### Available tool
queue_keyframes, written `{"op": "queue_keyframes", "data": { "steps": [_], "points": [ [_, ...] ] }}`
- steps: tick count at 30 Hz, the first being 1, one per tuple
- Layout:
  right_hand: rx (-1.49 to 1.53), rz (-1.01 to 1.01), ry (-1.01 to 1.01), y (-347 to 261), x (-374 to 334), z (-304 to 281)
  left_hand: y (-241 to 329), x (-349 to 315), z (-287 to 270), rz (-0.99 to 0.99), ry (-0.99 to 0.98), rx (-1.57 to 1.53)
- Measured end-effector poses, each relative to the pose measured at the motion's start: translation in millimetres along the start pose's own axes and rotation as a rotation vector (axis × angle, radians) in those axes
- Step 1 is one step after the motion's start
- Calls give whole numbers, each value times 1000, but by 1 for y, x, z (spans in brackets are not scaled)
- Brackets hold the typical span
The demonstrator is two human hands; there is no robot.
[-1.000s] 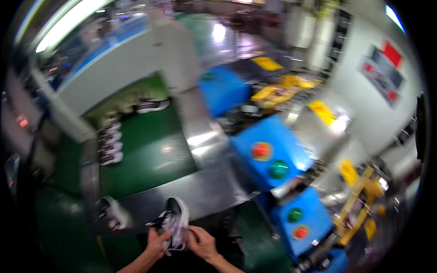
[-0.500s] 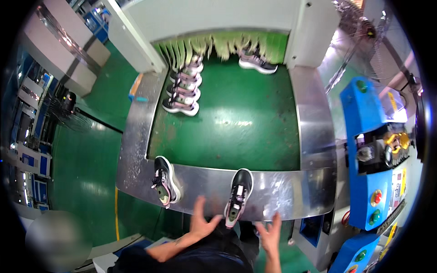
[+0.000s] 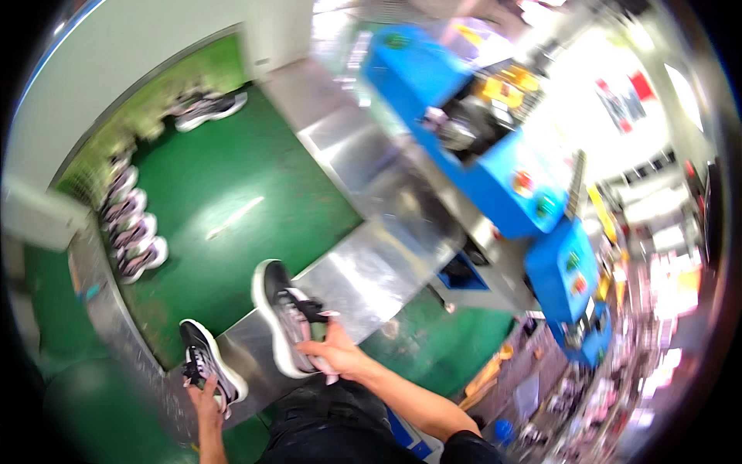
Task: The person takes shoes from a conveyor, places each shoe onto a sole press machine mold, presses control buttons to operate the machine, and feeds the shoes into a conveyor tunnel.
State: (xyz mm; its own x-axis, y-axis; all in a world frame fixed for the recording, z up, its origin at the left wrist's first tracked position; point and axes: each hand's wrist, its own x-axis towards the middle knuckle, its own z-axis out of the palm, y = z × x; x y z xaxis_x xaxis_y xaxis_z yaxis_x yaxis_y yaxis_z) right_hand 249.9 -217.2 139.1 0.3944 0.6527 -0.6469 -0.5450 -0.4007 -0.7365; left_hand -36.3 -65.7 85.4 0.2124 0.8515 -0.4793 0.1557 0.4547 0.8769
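My right hand [image 3: 338, 352] grips a black, grey and pink sneaker [image 3: 280, 309] at its heel end, raised over the steel ledge and tilted so the white sole faces left. In my left hand [image 3: 205, 398] is a matching sneaker [image 3: 207, 352], also gripped near the heel, its toe pointing away from me. That shoe is over the ledge's left part; whether it touches the metal I cannot tell. Both hands are closed on their shoes.
A row of sneakers [image 3: 135, 228] lies along the left of the green conveyor belt [image 3: 239, 193]. Another sneaker [image 3: 209, 108] is by the fringed curtain [image 3: 220, 62]. The steel ledge [image 3: 386, 271] borders the belt. Blue machines [image 3: 502, 182] with coloured buttons stand to the right.
Both hands were empty and apart from the shoes; now each has taken hold of one. The right shoe has been lifted and tilted. My view has swung to the right.
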Motion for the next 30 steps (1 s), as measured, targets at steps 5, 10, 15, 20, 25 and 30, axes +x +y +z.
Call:
{"op": "queue_keyframes", "data": {
  "steps": [5, 10, 15, 20, 25, 30],
  "points": [
    [244, -466, 109, -6, -106, -36, 85, -9, 131, 204, -603, 433],
    [328, -762, 574, 76, -265, -86, 81, -135, 253, 235, -1278, 427],
    [685, -468, 1048, 232, -465, -59, 1, -296, 264, 11, -1749, 1048],
    [885, -325, 1680, 357, -601, 95, -31, -495, 208, -587, -2082, 1276],
    [913, 893, 2579, 435, -590, 167, -124, -624, 140, -162, -2813, 1153],
    [975, 776, 2444, 477, -635, 147, -247, -710, 79, 722, -2864, 1154]
  ]
}}
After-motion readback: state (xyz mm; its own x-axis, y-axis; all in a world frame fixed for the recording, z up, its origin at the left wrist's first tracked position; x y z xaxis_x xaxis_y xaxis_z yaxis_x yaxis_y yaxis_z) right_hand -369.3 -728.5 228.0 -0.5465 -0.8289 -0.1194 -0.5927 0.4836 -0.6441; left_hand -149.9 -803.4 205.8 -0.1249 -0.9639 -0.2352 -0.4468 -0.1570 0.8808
